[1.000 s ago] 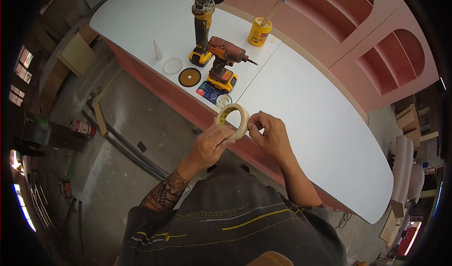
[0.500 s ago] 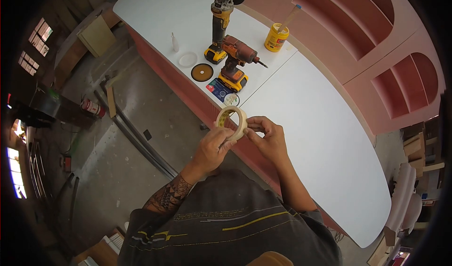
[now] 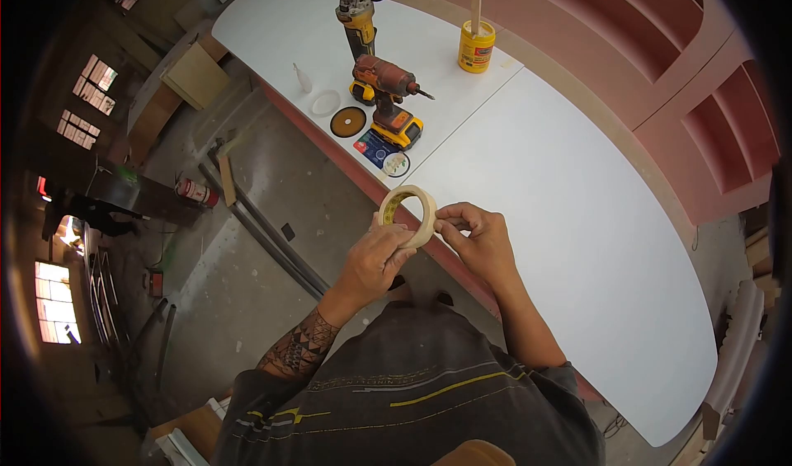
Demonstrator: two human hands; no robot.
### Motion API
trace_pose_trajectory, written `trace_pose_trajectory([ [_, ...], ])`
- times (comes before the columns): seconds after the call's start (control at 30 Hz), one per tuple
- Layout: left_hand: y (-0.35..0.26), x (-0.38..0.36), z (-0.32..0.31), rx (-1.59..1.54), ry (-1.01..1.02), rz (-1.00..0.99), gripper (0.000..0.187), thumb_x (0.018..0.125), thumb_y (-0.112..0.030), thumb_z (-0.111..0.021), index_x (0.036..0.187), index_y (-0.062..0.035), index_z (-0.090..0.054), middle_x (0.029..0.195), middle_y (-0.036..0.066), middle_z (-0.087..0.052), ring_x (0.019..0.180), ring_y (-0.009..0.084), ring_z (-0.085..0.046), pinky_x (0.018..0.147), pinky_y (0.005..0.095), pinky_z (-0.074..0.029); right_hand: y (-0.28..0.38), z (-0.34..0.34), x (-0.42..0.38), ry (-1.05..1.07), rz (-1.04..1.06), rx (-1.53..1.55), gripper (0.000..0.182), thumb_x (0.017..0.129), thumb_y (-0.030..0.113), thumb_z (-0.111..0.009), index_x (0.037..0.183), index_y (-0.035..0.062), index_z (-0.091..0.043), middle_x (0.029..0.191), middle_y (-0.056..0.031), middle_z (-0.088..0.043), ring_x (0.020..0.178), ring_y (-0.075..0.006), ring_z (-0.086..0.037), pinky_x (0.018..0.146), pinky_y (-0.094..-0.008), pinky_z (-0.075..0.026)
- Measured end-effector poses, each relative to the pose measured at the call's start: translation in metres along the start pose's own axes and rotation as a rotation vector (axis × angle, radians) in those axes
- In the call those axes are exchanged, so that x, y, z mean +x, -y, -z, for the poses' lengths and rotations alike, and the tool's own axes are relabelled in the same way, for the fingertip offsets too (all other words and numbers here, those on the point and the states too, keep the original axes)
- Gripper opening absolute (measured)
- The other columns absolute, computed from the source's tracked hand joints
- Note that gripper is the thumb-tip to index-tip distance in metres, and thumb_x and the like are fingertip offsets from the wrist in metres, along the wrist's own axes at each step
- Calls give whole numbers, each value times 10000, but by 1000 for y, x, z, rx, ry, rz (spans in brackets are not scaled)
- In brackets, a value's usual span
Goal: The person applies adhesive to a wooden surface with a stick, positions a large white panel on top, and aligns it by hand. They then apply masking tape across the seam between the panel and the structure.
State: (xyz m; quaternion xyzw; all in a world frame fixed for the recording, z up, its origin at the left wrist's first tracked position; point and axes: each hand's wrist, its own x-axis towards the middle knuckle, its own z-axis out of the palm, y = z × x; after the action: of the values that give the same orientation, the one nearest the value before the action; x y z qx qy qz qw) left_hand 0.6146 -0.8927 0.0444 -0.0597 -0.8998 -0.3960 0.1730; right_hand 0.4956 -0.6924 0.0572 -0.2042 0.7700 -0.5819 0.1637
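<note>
A roll of cream masking tape [image 3: 429, 217] is held up in front of me, near the edge of the white tabletop [image 3: 577, 243]. My left hand [image 3: 378, 258] is closed around the roll's lower left side, the thumb lying along its rim. At the roll's right side, my right hand [image 3: 477, 239] pinches with thumb and fingertips against the outer face. Whether a loose tape end lies between those fingertips is too small to tell. Yellow print shows on the inside of the core.
On the tabletop stand an impact driver [image 3: 388, 95], an angle grinder [image 3: 357, 25], a yellow tub [image 3: 476, 49] holding a stick, a brown disc [image 3: 348, 121] and a small white bottle [image 3: 303, 78]. Pink shelving [image 3: 627, 45] rises behind. Long dark strips [image 3: 276, 247] lie on the floor.
My view has turned a little, so the tools and tub appear further left. Both hands keep hold of the tape roll, with the right hand slightly further right.
</note>
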Motion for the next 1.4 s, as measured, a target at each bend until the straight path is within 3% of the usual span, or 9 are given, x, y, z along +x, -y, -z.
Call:
trace_pose_trajectory([
  [0.13,-11,-4,-9,47,15,-10,269,962,-123,-781,1203,-38,-698,1232,174,-739,1184,382,-713,1213,622,-412,-18,11,-1,9,135,-64,147,941,100,-772,1052,4,-772,948,-120,-793,822,-226,-770,736,-334,-589],
  [0.2,-13,-4,-13,79,31,-6,272,967,-130,-778,1209,-38,-695,1235,171,-739,1185,378,-714,1210,621,-416,-20,15,-3,-37,324,-111,132,913,77,-751,1029,13,-751,924,-129,-765,782,-265,-748,704,-368,-582],
  [0.33,-28,-7,-15,112,72,43,276,982,-151,-765,1220,-36,-685,1241,169,-737,1187,372,-715,1202,609,-429,-25,14,-3,8,207,-78,96,897,73,-723,969,11,-720,875,-131,-731,779,-279,-733,720,-385,-582],
  [0.53,-26,-17,-13,101,94,94,272,984,-143,-761,1216,-29,-676,1212,170,-737,1154,370,-722,1177,533,-471,-39,2,-7,13,316,-213,96,896,74,-692,967,10,-679,875,-135,-711,778,-307,-715,758,-383,-576],
  [0.7,-14,-27,6,26,61,139,264,1007,-158,-734,1222,-23,-660,1190,170,-725,1113,392,-716,1200,595,-423,-26,-24,-19,67,122,264,245,925,128,-824,1090,-7,-704,975,-116,-782,867,-209,-760,790,-336,-584],
  [0.8,-4,-37,25,37,35,74,256,1001,-148,-740,1209,-19,-664,1192,169,-728,1108,394,-718,1202,597,-419,-11,-45,-23,52,-32,324,305,927,124,-857,1147,-22,-704,977,-110,-799,921,-157,-761,822,-316,-593],
  [1.13,32,-92,85,-58,-81,30,236,981,-135,-768,1184,-53,-680,1225,178,-736,1159,369,-729,1228,628,-384,20,-132,-37,29,106,223,196,938,85,-835,1078,1,-727,894,-68,-777,795,-118,-722,827,-296,-592],
  [1.23,44,-108,98,-66,-118,45,240,980,-137,-771,1186,-53,-679,1223,173,-740,1158,363,-733,1223,603,-406,28,-151,-37,56,212,-30,189,941,99,-832,1066,4,-726,874,-53,-762,810,-111,-725,826,-303,-598],
  [1.4,62,-121,116,-138,-109,66,251,986,-146,-767,1200,-52,-676,1199,171,-746,1145,370,-738,1214,564,-433,44,-183,-43,-57,116,159,202,959,97,-804,1114,-8,-726,959,-97,-808,840,-156,-755,810,-326,-606],
])
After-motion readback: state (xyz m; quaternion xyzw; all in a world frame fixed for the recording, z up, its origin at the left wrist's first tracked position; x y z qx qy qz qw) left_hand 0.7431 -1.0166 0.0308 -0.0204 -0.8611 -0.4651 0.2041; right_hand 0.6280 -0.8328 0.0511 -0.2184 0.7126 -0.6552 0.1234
